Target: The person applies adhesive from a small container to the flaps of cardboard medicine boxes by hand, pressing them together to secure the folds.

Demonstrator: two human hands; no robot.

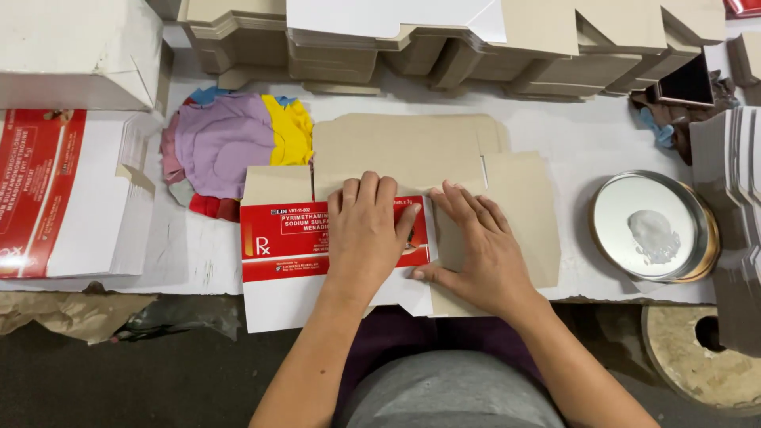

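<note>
White bench (587, 143), blanks (444, 40) stacked behind. Left hand (366, 234) lies flat, fingers open, pinning carton (285, 238). Right hand (479, 250), also open, presses flap (527, 206) flat.

A packaging workshop: stacks of flat carton blanks (444, 40) line the worktable (587, 135).

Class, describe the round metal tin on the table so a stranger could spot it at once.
Start at the white table and look past the person's right hand, toward the table's right edge. There sits the round tin, shallow and silvery with a pale smear inside. It is the only round, shiny thing among flat cardboard blanks.
</note>
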